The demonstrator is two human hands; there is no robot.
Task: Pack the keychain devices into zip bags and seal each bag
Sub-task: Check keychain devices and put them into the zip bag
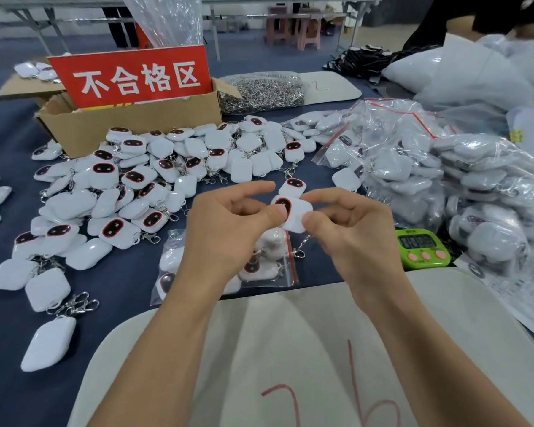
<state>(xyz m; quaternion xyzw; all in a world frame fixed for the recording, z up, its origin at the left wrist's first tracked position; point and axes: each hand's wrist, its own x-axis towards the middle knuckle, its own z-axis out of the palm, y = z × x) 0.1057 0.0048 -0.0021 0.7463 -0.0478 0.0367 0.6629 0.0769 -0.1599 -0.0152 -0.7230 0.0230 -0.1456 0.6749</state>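
Observation:
My left hand (pixel 228 223) and my right hand (pixel 352 229) both pinch one white keychain device (pixel 295 215) with a dark oval face, held above the table; its chain and clasp (pixel 301 249) hang below. Under my hands lies a clear zip bag (pixel 285 274) with a red seal strip, holding several devices. A big heap of loose white devices (pixel 142 186) covers the blue cloth to the left. Another device (pixel 292 187) lies just beyond the held one.
A cardboard box (pixel 130 121) with a red sign stands at the back left. Filled bags (pixel 444 180) pile up on the right. A green timer (pixel 421 248) sits by my right wrist. A bag of metal clasps (pixel 262 90) lies behind. A white board (pixel 290 365) lies nearest me.

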